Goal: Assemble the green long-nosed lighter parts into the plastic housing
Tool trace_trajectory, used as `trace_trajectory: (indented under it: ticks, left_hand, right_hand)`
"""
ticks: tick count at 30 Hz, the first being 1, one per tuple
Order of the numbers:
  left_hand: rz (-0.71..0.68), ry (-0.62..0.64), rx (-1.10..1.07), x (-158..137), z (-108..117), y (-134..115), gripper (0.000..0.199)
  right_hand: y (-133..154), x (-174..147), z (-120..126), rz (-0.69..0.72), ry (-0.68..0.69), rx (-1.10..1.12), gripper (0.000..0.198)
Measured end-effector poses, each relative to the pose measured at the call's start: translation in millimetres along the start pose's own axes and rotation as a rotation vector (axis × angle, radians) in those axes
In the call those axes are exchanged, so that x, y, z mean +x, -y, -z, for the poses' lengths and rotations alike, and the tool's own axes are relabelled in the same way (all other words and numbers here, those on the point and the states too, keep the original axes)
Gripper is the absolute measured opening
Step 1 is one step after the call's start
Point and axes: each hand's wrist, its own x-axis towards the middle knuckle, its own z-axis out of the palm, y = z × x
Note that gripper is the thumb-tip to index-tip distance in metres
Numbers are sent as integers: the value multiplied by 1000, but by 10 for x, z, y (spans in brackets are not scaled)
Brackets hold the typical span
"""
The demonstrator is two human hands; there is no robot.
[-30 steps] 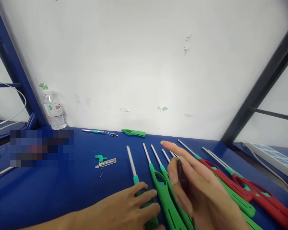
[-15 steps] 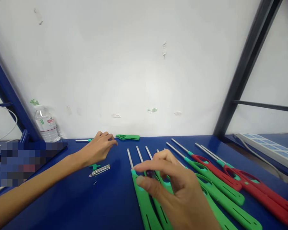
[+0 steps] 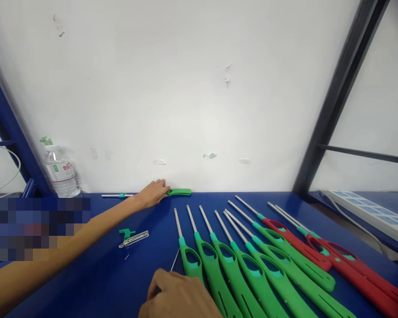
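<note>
At the back of the table my left hand (image 3: 154,192) has its fingers bent over the near-left end of a green lighter casing half (image 3: 181,192), gripping it against the tabletop. My right hand (image 3: 179,295) is curled closed at the bottom of the view. From it a thin metal shaft (image 3: 175,259) points up, apparently a screwdriver's; its handle is hidden by my fingers. Between the hands lie a green trigger piece (image 3: 126,232), a clear-and-metal lighter part (image 3: 135,239) and a tiny screw-like pin (image 3: 127,256). A metal lighter tube (image 3: 111,195) lies behind my left wrist.
Several green long-nosed lighters (image 3: 234,276) fan out right of my right hand, with red ones (image 3: 358,265) farther right. A water bottle (image 3: 62,172) stands back left. A white power strip (image 3: 371,214) lies beyond the right post. A white wall rises behind the table.
My left hand has moved right and onto the green casing half. My right hand has moved down and left, off the lighters; its pinch has become a closed grip with a thin shaft showing.
</note>
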Motion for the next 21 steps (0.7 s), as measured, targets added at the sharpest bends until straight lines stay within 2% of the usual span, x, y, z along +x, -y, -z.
trace_trajectory:
  ticks: [4,7,10,14,16,19,21]
  left_hand:
    - [5,-24,11,-215,95,-53,45]
    - [12,-91,5,-514,242,-129,42]
    - [18,-174,-14,-948,468,-225,34]
    - [-13,-273,-95,-1709,708,-447,24]
    - [-15,-310,-132,-2101,698,-612,31]
    - [57,-401,-141,-2590,520,-887,33]
    - [100,-352,-139,-2808,370,-1057,26]
  right_hand:
    - [-10,-78,191,-119,91,-46,30]
    - [-15,-156,265,-226,101,-39,31]
    - [-47,-201,249,-320,51,-22,23]
    - [-138,-198,117,-400,-10,-3,37]
    - [-204,-188,19,-429,-47,-5,43]
    - [-339,-212,-123,-449,-123,-18,43]
    - [-443,-269,-188,-442,-186,-36,45]
